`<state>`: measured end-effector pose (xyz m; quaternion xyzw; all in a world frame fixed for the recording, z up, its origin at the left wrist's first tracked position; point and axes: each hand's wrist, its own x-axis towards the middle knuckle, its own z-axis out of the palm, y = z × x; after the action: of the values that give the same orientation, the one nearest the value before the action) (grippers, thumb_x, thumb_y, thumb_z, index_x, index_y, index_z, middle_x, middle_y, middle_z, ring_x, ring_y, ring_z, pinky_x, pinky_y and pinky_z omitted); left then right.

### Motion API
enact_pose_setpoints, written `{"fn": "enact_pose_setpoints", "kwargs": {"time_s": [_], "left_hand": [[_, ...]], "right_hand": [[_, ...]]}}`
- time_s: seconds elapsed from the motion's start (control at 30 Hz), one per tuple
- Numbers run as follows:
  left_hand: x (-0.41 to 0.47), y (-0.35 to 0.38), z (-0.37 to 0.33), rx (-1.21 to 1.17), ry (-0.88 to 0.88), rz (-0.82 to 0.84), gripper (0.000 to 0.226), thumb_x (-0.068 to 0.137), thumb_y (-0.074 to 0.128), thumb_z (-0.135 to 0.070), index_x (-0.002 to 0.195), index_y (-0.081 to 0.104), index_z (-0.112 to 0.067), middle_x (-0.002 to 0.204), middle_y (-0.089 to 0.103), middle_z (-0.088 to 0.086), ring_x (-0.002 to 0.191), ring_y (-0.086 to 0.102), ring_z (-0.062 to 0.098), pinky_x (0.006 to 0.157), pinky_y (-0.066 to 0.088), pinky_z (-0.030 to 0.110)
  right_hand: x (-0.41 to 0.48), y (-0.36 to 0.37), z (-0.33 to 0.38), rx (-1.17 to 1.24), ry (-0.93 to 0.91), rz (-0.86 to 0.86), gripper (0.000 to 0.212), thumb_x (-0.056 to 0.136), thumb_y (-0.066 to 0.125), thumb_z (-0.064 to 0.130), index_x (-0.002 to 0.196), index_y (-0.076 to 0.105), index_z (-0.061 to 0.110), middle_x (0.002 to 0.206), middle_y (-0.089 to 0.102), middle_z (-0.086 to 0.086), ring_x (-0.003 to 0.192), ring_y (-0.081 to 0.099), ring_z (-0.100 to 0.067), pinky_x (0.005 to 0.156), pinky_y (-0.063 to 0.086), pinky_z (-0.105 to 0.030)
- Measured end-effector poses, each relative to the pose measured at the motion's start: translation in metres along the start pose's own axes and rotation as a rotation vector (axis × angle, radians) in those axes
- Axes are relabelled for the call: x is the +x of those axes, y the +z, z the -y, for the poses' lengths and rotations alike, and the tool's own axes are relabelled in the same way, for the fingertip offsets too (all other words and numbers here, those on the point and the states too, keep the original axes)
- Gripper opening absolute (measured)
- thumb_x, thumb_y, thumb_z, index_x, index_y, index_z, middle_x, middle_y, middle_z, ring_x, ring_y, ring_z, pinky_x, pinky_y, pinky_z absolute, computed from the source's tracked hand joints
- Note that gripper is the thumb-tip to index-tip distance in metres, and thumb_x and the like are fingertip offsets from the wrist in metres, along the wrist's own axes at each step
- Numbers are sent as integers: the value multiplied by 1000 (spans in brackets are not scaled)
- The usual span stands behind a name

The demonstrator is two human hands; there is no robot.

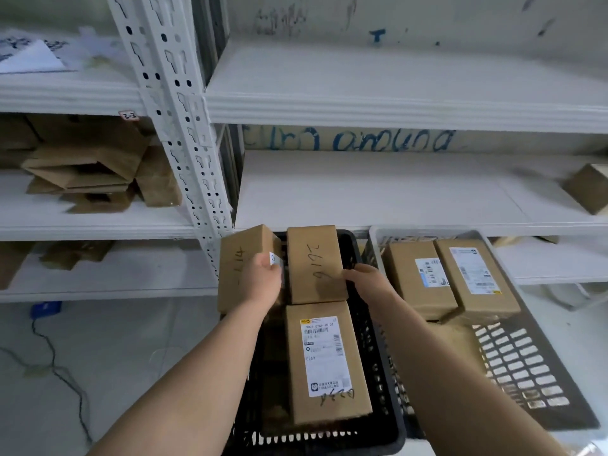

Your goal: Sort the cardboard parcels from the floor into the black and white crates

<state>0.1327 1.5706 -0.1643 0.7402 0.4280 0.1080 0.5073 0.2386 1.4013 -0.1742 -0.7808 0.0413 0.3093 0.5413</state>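
Your left hand (266, 281) is clamped on the tilted parcel (241, 268), fingers curled round its right edge where a small white sticker (274, 258) shows. That parcel stands over the far left rim of the black crate (329, 440), with handwritten digits on its brown face. Your right hand (365, 281) grips the far parcel (314, 261) at its lower right edge, fingers curled against the side. This one sits over the far end of the black crate, also hand-numbered (I cannot tell whether it rests on anything or hangs in your grip).

Just nearer to you in the same crate lies the labelled parcel (325, 360), flat, its white shipping label facing up, its far end touching the far parcel.

The white crate (427, 229) stands just right of the black one, touching it. Two parcels lie side by side in its far half, the inner one (416, 278) and the outer one (473, 278), both label up.

Behind both crates runs white metal shelving (171, 93). Flattened cardboard (88, 166) is piled on a left shelf, a single box (589, 189) sits at the right edge, and a dark cable (59, 366) trails over the floor at left.
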Motion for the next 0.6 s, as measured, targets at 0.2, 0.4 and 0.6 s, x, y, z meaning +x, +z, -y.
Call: {"fn": "enact_pose_setpoints", "kwargs": {"time_s": [0.2,0.4,0.6], "left_hand": [[-48,60,-41,-60,103,127,24,97,52,-15,119,62,-16,116,65,2,106,61,18,84,45,25],[-123,150,-79,-99,176,263,20,96,54,-17,112,64,-17,112,67,1,101,64,19,90,52,34],[-242,267,-100,-115,208,458,14,95,53,-12,98,65,-19,103,69,5,94,67,25,89,55,40]], "right_hand": [[-31,-62,-16,29,-15,-87,48,91,65,24,137,54,13,119,62,-8,103,56,-20,84,42,-30],[-76,-170,-62,199,2,-221,36,88,67,18,123,64,11,97,68,-8,88,62,-22,71,45,-30],[-153,-313,-139,322,-33,-386,30,88,67,13,118,67,5,86,66,-9,79,57,-21,63,42,-26]]}}
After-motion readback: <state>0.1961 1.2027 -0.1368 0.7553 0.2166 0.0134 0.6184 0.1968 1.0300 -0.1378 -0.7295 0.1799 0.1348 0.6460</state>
